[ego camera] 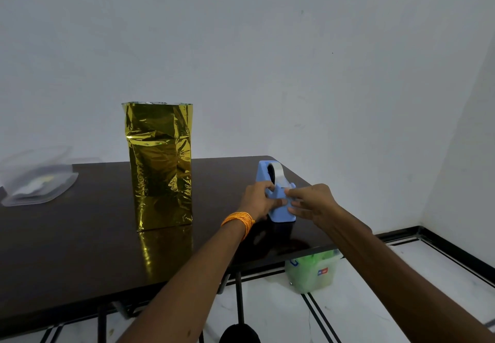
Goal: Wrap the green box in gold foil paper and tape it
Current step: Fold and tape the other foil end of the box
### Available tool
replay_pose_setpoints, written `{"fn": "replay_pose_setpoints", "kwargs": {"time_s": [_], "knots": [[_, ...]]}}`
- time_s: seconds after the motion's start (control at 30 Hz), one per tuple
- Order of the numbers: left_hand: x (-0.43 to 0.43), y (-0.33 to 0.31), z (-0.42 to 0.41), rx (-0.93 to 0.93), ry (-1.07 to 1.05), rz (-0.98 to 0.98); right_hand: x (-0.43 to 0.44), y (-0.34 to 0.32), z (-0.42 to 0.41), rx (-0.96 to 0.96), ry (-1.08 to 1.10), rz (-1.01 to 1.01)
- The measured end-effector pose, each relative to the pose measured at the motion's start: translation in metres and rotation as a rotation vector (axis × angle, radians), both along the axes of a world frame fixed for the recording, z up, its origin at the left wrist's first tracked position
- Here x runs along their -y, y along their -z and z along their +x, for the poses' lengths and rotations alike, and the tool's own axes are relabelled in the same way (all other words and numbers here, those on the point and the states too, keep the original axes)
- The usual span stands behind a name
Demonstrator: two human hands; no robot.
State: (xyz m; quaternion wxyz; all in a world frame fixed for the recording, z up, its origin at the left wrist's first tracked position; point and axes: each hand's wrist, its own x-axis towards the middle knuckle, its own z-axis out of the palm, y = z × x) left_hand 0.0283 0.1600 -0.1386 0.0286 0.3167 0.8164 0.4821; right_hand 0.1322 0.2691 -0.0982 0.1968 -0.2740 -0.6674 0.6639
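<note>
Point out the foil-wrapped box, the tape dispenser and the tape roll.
foil-wrapped box (pixel 160 165): head view, middle of its front face.
tape dispenser (pixel 280 214): head view, lower blue side.
tape roll (pixel 278 172): head view, clear outer rim.

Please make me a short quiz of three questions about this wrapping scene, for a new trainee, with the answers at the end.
1. True or false: the foil-wrapped box lies flat on the table.
2. What do the left hand and the right hand both touch? A) the blue tape dispenser B) the foil-wrapped box C) a pair of scissors
3. Fill in: the orange band is on the ___ wrist.
Key: 1 false, the foil-wrapped box stands upright; 2 A; 3 left.
</note>
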Motion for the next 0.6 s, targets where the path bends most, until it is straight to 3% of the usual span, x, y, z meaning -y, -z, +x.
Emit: {"fn": "replay_pose_setpoints", "kwargs": {"time_s": [0.1, 0.3, 0.5, 0.6], "knots": [[0.0, 0.002, -0.001, -0.004, -0.009, -0.004, -0.003, 0.006, 0.001, -0.002, -0.009, 0.092], [-0.001, 0.001, -0.003, -0.014, -0.018, -0.051, -0.011, 0.005, 0.003, 0.072, 0.021, 0.476], [0.002, -0.002, 0.003, -0.016, -0.015, -0.058, -0.023, 0.011, 0.021, 0.066, -0.088, 0.473], [0.011, -0.013, 0.01, -0.078, 0.023, -0.189, -0.018, -0.001, 0.024, -0.016, -0.119, 0.485]]}}
